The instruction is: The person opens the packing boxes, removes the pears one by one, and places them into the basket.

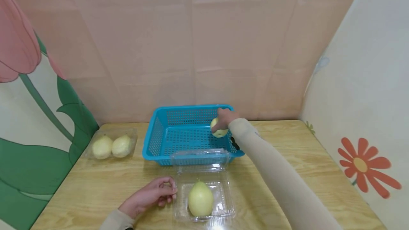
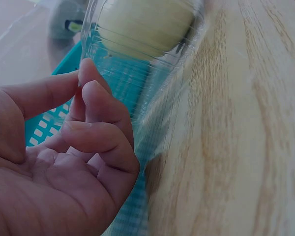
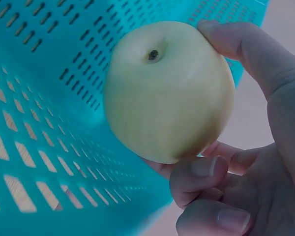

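Note:
My right hand (image 1: 226, 117) holds a pale yellow-green pear (image 1: 219, 127) inside the right end of a blue perforated basket (image 1: 156, 156). Seen from the right wrist, thumb and fingers of that hand (image 3: 250, 147) grip the pear (image 3: 167, 93) on opposite sides, its dimpled end showing. Near the table's front, a clear clamshell container (image 1: 227, 201) lies with its lid raised against the basket, one upright pear (image 1: 200, 199) inside. At its left edge is my left hand (image 1: 151, 195); in the left wrist view the hand's thumb and index fingertips (image 2: 82, 76) pinch the plastic rim (image 2: 87, 49).
On the left of the wooden table (image 1: 271, 187) is another clear container (image 1: 133, 141) with two pears (image 1: 102, 147). A pinkish cloth (image 1: 191, 45) hangs behind the basket, and flower-printed sheets (image 1: 358, 81) stand at both sides.

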Available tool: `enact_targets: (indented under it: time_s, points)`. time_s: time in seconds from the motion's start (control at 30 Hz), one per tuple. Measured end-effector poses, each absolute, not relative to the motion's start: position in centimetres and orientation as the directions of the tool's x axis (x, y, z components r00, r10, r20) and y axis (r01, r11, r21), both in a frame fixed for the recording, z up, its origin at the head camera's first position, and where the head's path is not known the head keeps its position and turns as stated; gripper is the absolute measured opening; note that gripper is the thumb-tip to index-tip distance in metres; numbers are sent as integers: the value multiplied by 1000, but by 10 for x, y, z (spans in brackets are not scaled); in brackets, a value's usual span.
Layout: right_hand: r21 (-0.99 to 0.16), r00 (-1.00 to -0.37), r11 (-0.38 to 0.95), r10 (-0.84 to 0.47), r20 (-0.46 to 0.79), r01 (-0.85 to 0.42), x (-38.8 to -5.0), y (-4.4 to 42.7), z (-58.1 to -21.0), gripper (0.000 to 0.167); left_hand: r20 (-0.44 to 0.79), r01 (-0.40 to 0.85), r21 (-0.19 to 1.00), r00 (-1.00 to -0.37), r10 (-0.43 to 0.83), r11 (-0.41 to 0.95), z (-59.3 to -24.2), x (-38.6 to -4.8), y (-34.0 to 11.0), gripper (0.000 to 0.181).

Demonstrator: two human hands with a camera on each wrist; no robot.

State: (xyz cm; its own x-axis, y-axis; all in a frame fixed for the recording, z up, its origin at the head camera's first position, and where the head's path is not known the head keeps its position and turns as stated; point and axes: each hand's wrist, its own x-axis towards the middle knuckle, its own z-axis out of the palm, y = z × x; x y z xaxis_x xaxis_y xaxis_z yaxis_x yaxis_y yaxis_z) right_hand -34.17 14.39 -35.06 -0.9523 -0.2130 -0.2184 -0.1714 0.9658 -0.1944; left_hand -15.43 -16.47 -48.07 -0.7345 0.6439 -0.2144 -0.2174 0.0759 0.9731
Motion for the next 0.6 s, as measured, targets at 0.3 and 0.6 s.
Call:
enact_targets:
  time_s: [0.3, 0.6]
  points:
    - [-96, -963, 983, -172, -209, -154, -355, 136, -368, 75, -218, -225, 972, -731, 646, 73, -477, -154, -164, 4]
    - [-50, -967, 990, -142, -209, -135, -364, 135, -387, 102, -223, -225, 971, -733, 643, 79, -476, -150, -164, 6]
